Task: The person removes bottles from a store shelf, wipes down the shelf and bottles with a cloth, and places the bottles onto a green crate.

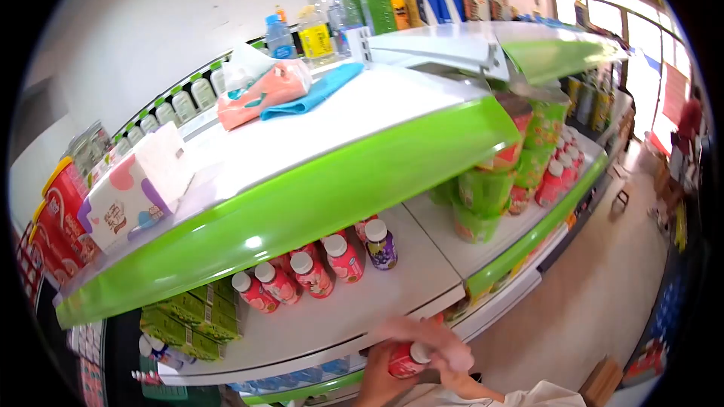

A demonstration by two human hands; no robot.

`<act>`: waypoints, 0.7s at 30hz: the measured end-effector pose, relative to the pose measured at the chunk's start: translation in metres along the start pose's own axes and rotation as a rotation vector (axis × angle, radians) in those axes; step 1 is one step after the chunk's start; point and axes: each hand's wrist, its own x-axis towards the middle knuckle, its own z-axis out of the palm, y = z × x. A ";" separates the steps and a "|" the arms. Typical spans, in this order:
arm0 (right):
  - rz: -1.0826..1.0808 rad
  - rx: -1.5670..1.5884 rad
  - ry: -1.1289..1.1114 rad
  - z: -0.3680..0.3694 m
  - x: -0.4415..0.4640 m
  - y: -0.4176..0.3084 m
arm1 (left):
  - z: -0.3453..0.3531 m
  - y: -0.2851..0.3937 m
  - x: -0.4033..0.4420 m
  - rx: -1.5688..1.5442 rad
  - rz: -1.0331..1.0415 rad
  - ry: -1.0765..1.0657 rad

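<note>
Red bottle: one red bottle [405, 361], white cap, located at the bottom of the view, in front of the edge of the lower shelf [392, 298]; off the shelf, in the hand.
Left hand: left hand [380, 377], grasping the red bottle, fingers around its side.
Right hand: right hand [458, 378], beside the bottle's cap; blurred, grip cannot be told. A pinkish smear [426, 333] passes over the bottle; cloth or fingers, cannot be told.
Sleeve: white sleeve [544, 396], lower edge of the view.
Lower shelf, middle: pink bottles [313, 275] with white caps, standing; one purple bottle [380, 247], white cap, at the right end of the front row.
Lower shelf, left: green cartons [192, 320], stacked.
Neighbouring shelf, right: green tubs [480, 200], stacked; more red bottles [556, 179] behind.
Upper shelf: white upper shelf [294, 151], green front strip [317, 188]; blue cloth [320, 92] next to a pink-and-white plastic packet [264, 94].
Upper shelf, left end: white tissue pack [124, 203], purple and pink print; red containers [66, 211] beside it.
Upper shelf, rear: green-capped bottles [183, 104] in a row; assorted drinks bottles [317, 36].
Aisle: pale floor [588, 271], right side.
</note>
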 end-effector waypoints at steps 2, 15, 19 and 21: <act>-0.403 -0.113 -0.245 -0.019 0.051 -0.044 | 0.017 0.032 0.006 -0.147 -0.159 -0.052; -1.021 0.010 -0.313 -0.079 0.109 0.009 | 0.112 0.064 0.001 -0.742 -0.507 -0.090; -0.954 0.267 -0.417 -0.040 0.085 -0.011 | 0.118 0.081 -0.032 -1.180 -0.583 0.035; -0.902 0.364 -0.468 -0.027 0.069 -0.023 | 0.121 0.089 -0.056 -1.279 -0.592 0.148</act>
